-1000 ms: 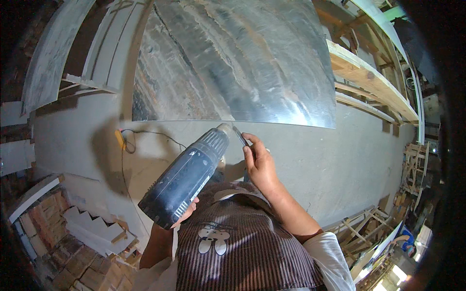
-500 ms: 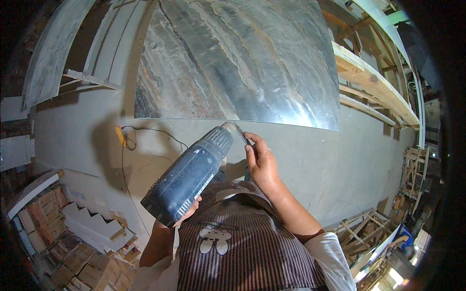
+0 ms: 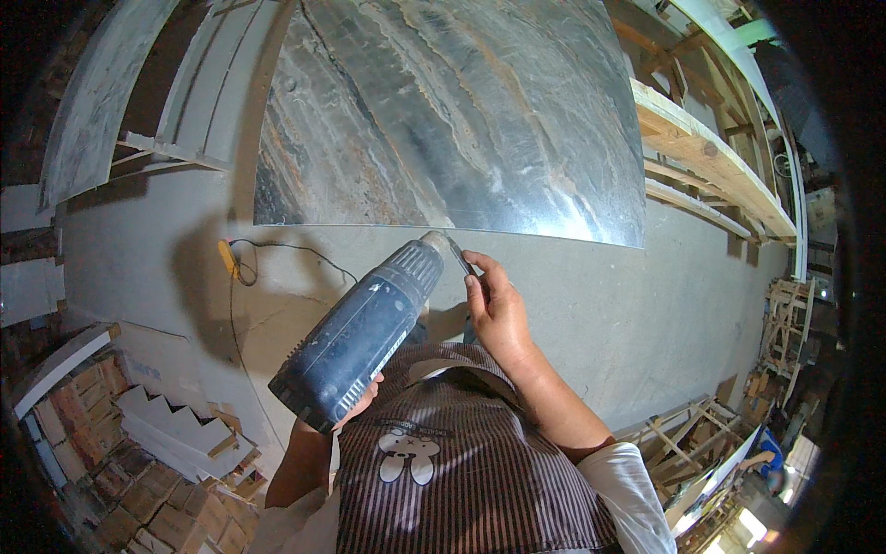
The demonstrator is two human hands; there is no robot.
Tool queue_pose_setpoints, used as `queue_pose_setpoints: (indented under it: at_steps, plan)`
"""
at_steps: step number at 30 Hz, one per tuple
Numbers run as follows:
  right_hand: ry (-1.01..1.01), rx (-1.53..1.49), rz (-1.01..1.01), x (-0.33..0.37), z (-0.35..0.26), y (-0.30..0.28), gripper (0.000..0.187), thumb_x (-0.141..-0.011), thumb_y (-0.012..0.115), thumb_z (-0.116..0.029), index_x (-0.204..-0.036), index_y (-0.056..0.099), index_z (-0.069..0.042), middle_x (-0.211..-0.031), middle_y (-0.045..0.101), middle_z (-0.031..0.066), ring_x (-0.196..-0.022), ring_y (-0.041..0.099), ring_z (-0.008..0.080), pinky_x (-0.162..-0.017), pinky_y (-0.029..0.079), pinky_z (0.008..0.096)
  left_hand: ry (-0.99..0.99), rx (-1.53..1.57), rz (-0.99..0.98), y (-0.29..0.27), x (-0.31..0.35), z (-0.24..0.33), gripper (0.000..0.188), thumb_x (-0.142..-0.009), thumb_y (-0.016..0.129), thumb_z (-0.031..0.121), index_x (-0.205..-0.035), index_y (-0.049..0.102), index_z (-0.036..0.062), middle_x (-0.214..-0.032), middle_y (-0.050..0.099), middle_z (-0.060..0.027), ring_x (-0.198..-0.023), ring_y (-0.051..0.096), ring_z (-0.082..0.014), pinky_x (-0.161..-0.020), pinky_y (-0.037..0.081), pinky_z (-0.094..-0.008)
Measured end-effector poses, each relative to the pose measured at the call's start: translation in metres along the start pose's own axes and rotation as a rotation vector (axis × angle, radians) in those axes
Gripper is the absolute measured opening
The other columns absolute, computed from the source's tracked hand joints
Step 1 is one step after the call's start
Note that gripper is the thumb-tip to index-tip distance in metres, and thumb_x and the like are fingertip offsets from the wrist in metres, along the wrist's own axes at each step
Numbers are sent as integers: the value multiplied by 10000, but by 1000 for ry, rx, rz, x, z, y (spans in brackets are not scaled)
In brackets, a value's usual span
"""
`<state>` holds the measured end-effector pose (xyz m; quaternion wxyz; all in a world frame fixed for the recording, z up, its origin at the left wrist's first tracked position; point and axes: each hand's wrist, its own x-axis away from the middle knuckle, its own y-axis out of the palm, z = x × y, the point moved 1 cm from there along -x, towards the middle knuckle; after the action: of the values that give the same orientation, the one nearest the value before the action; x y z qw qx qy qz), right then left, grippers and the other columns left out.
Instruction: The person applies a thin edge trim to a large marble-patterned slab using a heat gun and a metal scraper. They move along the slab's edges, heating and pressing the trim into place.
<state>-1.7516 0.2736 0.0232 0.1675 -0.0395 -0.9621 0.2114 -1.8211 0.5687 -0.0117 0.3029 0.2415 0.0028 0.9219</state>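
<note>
A dark blue heat gun slants up and to the right, its metal nozzle close to the near edge of a glossy grey marble-patterned slab. Beneath the gun's body, my left hand grips it; most of the fingers are hidden by the tool. My right hand pinches a thin dark tool like a blade or scraper between thumb and fingers. That tool's tip lies beside the nozzle, near the slab's edge; the nozzle partly hides the spot, so contact cannot be made out.
An orange plug or connector on a dark cable lies on the grey floor at left. Wooden beams run along the right. Stacked brown boxes and white stepped pieces stand at lower left, wooden frames at lower right.
</note>
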Motion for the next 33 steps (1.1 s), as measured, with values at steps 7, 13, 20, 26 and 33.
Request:
queue_pose_setpoints:
  at_steps: [7,13,20,26,33]
  plan:
    - [-46,20,34,1,7,3,316,-969,550,-96,-1283,531,-66,-688,522,34,-621,484,109,-604,441,268,-24,-62,2,5,1,4,486,-1002,481,295,-1326,429,-64,-1148,554,-239,-979,570,-252,-842,521,-330]
    - [-51,47,47,1,6,2,320,-964,558,-93,-1282,536,-72,-680,524,35,-599,482,116,-588,442,269,-117,-143,-68,-1,0,-9,522,-1000,486,301,-1353,400,-74,-1136,539,-233,-976,569,-262,-827,527,-334]
    - [-83,95,76,1,6,4,319,-953,569,-79,-1271,544,-70,-674,528,46,-593,489,117,-586,449,272,-352,-131,-51,6,-1,12,576,-991,513,326,-1396,361,-54,-1195,504,-210,-1084,527,-234,-871,512,-320]
    - [-152,130,135,1,4,5,301,-941,580,-55,-1242,577,-50,-764,624,90,-627,549,125,-619,479,269,-41,48,-36,4,5,-7,477,-1017,441,295,-1380,400,-12,-1287,514,-174,-1138,526,-226,-973,477,-334]
    - [-196,182,182,0,8,4,290,-925,595,-42,-1213,632,-40,-893,699,150,-713,640,142,-682,511,272,223,-242,108,16,-4,23,274,-933,596,217,-1151,600,52,-1093,642,-98,-975,616,-193,-898,504,-313]
